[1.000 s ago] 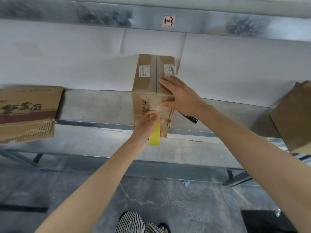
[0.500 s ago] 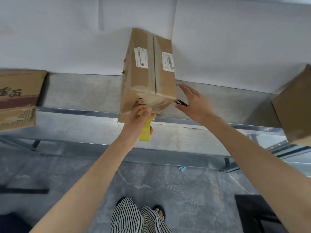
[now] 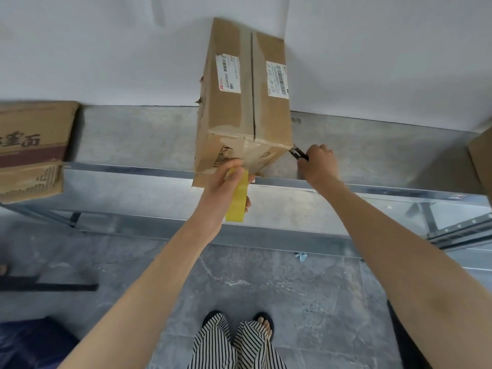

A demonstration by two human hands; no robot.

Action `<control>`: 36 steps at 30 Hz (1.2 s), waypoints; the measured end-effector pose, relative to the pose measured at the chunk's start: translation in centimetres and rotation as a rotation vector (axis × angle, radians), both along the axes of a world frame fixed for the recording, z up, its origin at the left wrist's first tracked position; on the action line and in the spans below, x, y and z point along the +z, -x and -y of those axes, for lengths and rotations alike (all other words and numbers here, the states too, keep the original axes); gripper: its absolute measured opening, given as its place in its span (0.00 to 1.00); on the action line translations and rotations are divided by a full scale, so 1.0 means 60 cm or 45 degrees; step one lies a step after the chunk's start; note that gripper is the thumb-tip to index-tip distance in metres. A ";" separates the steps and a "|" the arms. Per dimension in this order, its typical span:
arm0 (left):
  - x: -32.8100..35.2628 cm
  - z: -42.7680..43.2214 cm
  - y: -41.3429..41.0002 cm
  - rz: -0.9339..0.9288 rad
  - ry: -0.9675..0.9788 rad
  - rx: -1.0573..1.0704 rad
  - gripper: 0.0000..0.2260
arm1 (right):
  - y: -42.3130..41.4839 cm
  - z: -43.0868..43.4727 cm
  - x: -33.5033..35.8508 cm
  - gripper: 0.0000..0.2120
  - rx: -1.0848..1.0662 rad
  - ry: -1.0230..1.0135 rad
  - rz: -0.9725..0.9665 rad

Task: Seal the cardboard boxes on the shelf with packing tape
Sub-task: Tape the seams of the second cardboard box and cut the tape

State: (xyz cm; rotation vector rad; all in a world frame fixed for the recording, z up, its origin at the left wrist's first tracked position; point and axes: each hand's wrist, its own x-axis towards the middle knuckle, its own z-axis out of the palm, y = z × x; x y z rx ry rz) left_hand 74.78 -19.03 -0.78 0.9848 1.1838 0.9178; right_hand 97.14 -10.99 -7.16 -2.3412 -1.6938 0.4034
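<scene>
A tall cardboard box [image 3: 239,110] with two white labels stands on the metal shelf [image 3: 149,134], its top seam covered with clear tape that runs down the front face. My left hand [image 3: 223,187] grips a yellow roll of packing tape [image 3: 237,198] against the box's lower front edge. To the right of the box, my right hand [image 3: 319,163] is curled round a small black cutter [image 3: 299,153] on the shelf, its tip close to the box's front right corner.
A printed cardboard box [image 3: 32,147] sits at the left end of the shelf. Another brown box [image 3: 482,158] juts in at the right edge. A white wall backs the shelf. Below are a grey stone floor and my striped trousers [image 3: 234,344].
My right hand left the top of the box, reached to the shelf at its right and closed on the black cutter. My left hand kept the tape roll at the box's front.
</scene>
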 end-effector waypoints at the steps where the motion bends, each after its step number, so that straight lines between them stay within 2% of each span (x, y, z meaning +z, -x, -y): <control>1: 0.001 0.000 0.002 0.014 0.011 -0.001 0.06 | 0.001 0.000 0.001 0.10 -0.018 0.007 -0.008; 6: 0.002 0.000 0.010 0.020 0.040 -0.033 0.03 | 0.001 0.017 0.017 0.10 -0.145 -0.032 -0.232; 9: 0.006 -0.004 0.010 0.024 0.052 -0.056 0.04 | 0.006 0.034 0.041 0.12 -0.265 -0.170 -0.550; 12: 0.011 -0.009 0.012 0.029 0.067 -0.060 0.04 | 0.026 0.056 0.074 0.07 -0.342 -0.320 -0.822; 19: 0.022 -0.013 0.027 0.078 0.123 -0.070 0.02 | 0.101 0.093 0.149 0.09 -0.267 -0.480 -1.061; 23: 0.027 -0.017 0.043 0.084 0.118 -0.033 0.04 | 0.132 0.095 0.185 0.05 -0.253 -0.663 -1.200; 29: 0.039 -0.029 0.063 0.075 0.072 -0.054 0.04 | 0.179 0.083 0.229 0.02 -0.102 -0.812 -1.161; 36: 0.033 -0.034 0.107 0.119 0.132 0.019 0.05 | 0.248 0.070 0.229 0.02 0.223 -0.624 -0.722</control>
